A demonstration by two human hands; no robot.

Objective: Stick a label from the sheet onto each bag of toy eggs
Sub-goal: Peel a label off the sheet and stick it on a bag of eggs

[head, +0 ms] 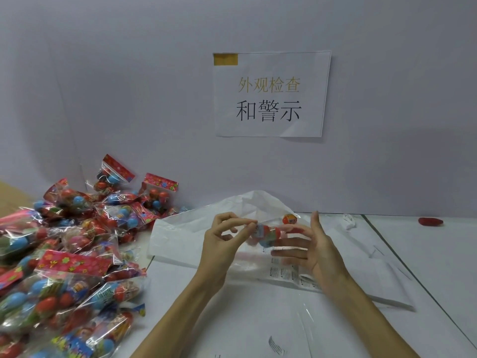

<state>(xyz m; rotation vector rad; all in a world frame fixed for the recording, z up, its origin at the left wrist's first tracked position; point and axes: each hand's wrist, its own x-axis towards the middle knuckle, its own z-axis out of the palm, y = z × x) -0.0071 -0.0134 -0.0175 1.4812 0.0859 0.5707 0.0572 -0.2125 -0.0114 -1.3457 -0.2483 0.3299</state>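
Clear bag [267, 235] — red, blue eggs — between hands.

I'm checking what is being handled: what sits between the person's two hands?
In the head view, a clear bag of toy eggs spans the gap. The left hand pinches its near end; the right hand lies open against the other end.

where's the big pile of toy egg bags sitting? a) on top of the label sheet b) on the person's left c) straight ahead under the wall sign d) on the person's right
b: the pile of toy egg bags fills the left side of the table, left of the left hand.
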